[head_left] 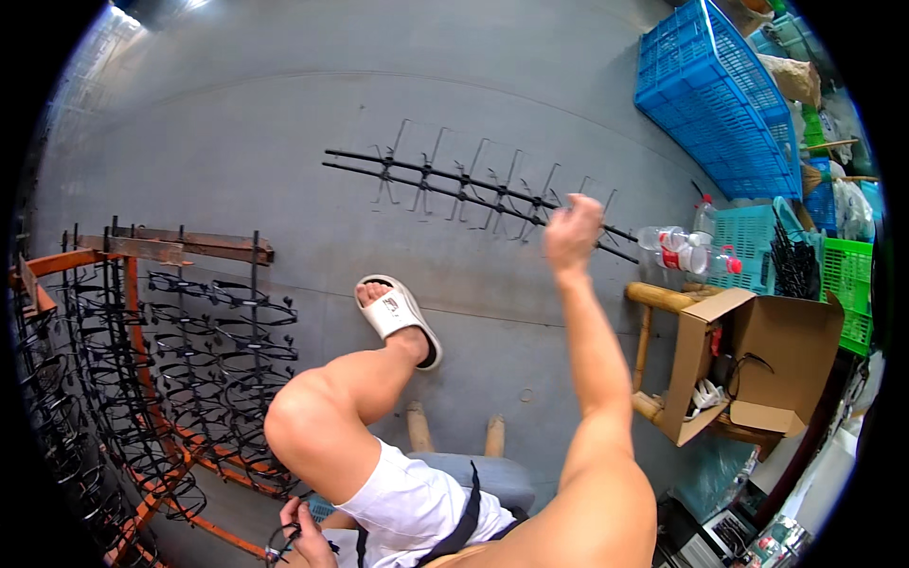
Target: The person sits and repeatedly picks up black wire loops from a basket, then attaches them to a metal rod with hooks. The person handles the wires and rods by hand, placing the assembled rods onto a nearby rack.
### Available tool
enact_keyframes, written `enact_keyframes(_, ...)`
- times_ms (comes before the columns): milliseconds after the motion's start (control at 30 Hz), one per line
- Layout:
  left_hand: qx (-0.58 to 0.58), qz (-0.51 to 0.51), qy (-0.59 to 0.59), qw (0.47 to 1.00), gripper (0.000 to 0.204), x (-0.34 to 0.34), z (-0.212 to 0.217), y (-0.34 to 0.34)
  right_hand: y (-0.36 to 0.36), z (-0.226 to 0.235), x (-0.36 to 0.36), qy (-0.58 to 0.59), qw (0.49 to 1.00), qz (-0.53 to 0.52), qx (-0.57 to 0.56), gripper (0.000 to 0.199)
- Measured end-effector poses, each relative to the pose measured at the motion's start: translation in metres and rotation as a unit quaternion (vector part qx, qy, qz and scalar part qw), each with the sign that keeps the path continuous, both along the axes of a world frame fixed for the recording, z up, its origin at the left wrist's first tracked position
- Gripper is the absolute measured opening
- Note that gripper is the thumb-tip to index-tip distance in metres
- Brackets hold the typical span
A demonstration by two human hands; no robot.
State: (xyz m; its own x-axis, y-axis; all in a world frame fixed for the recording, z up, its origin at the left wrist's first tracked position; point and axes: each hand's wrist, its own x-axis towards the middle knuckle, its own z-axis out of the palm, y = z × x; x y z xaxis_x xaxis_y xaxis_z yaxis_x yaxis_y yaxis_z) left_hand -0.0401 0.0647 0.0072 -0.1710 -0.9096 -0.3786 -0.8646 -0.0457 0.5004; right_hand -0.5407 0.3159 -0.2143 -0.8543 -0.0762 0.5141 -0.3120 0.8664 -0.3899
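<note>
Seated on a stool, one sandalled foot (402, 317) out on the grey concrete floor (237, 123). Right hand (572, 230) is stretched fwd at arm's length, fist mostly closed, right at the near end of the long black wire rack (464, 185) lying flat on the floor approx mid-floor, its thin prongs sticking out to both sides. Hand overlaps the rack's right end; looks like the grip is closed on the rail there, but fingers face away from cam so can't tell for sure if it's held or just touched. Left hand (301, 535) is down by the left thigh at the bottom edge, fingers curled narrow round a small black wire piece (280, 547), prob a clip or ring. At the floor's left edge stands an orange frame (156, 473) hung w/ many black wire ring holders (204, 350). Right edge: open cardboard box (748, 364) on a bamboo stool, blue crates (724, 104), clear bottles (686, 248). Step in hand, as I read it: handling the long rack at its end while the small part waits in the left. Next move calls for a firm hold on the rail, keeping the prongs from snagging on the floor, and bringing rack and left-hand piece w/in reach of each other.
</note>
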Motion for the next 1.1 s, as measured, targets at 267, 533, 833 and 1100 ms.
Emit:
enact_keyframes(267, 0.013, -0.01, 0.074, 0.997, 0.018, 0.025, -0.053, -0.052, 0.244, -0.072, -0.099, -0.446, 0.878, -0.082, 0.151, 0.044)
enact_keyframes(533, 0.05, -0.005, 0.031, 0.998, 0.031, -0.014, -0.04, -0.04, 0.196, -0.109, -0.131, -0.731, 0.668, -0.014, 0.14, 0.049)
enact_keyframes(833, 0.007, 0.017, 0.081, 0.997, 0.028, 0.026, -0.03, -0.016, 0.148, 0.012, -0.079, -0.372, 0.898, 0.113, 0.204, 0.039)
enact_keyframes(1100, -0.002, 0.02, 0.22, 0.975, 0.022, 0.058, -0.025, -0.014, 0.078, 0.097, -0.048, -0.293, 0.894, 0.132, 0.313, 0.052)
